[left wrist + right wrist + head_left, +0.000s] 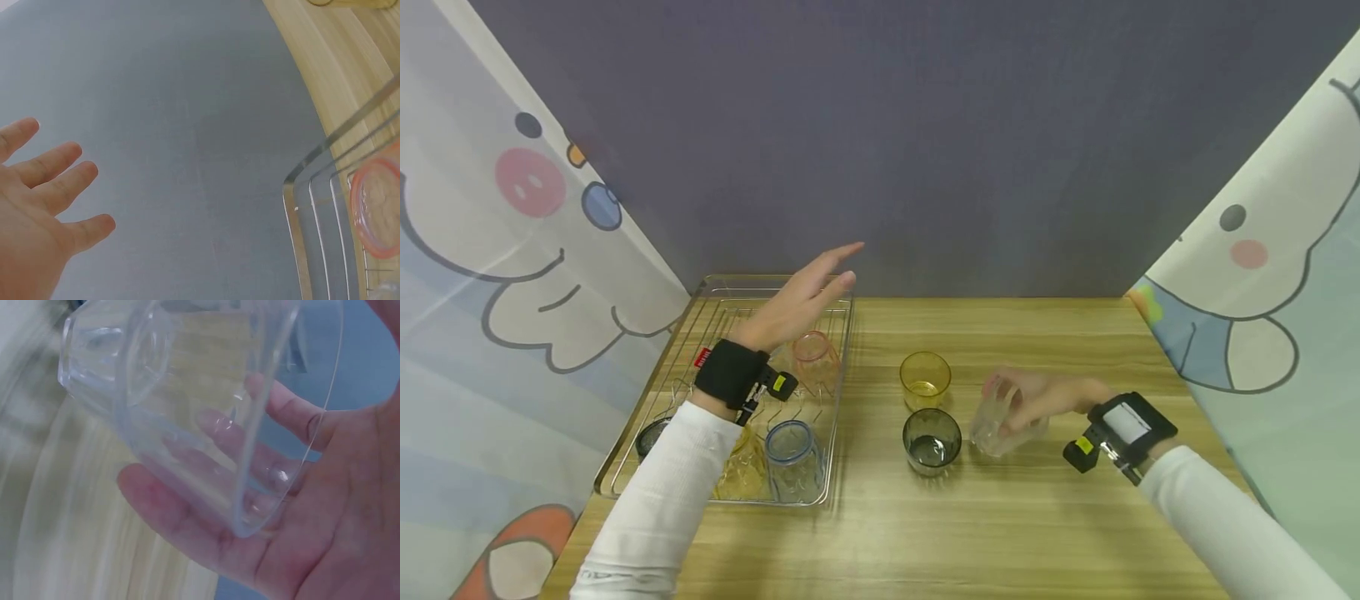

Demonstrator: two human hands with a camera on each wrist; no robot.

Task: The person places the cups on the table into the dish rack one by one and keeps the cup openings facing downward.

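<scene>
Head view: the right hand (1037, 398) grips a clear tumbler (988, 429) at its eight-to-nine o'clock, far nearer than the left hand (801, 304), which holds nothing above the wire dish rack (839, 400). From the tumbler, a smoky-grey cup (931, 446) stands near nine, a yellow cup (925, 379) at ten. The rack holds pink-rimmed, blue-rimmed, yellow and dark-rimmed cups.

Left wrist: the fingers are extended and apart; the pink-rimmed cup (378, 209) sits at three.

Right wrist: the tumbler's long axis slants, base toward ten, mouth toward the palm, digits around its wall.
</scene>
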